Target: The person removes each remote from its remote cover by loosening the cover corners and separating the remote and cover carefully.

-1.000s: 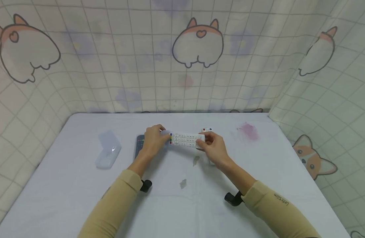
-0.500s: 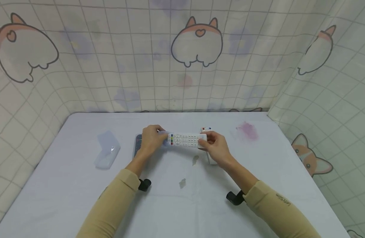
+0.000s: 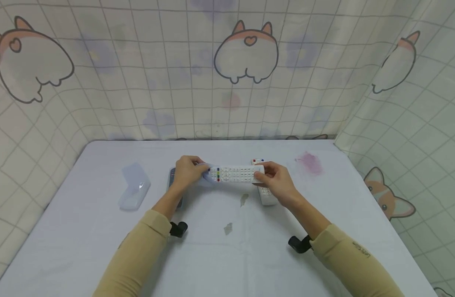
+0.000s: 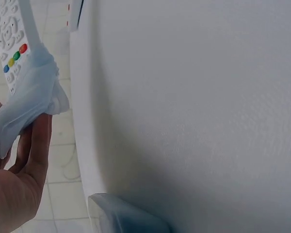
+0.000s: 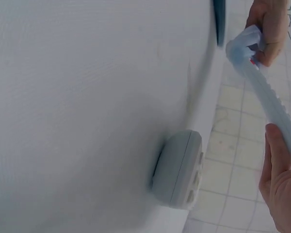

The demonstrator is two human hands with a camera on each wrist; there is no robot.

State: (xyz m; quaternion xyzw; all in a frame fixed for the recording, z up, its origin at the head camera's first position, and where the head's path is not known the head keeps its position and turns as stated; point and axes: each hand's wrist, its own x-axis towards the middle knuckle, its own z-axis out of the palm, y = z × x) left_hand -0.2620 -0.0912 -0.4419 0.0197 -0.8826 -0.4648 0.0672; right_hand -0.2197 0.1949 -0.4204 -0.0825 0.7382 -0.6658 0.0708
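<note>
A white remote control with rows of pale buttons and several coloured ones is held level above the table. My right hand grips its right end, thumb on the button face. A limp, translucent bluish cover wraps the other end and sags in folds. My left hand pinches the loose part of this cover between thumb and fingers. Below my right hand, a second white remote lies on the table, partly hidden. Under my left hand lies a dark grey-blue remote, largely covered by the hand and forearm.
A translucent bluish cover, bent in the middle, lies at the left of the white table. A pink stain marks the cloth at back right. Grid-patterned curtains stand behind and at both sides.
My right hand and the held remote have moved right. More of the cover shows loose at the left end. The white remote on the table is less hidden now.
</note>
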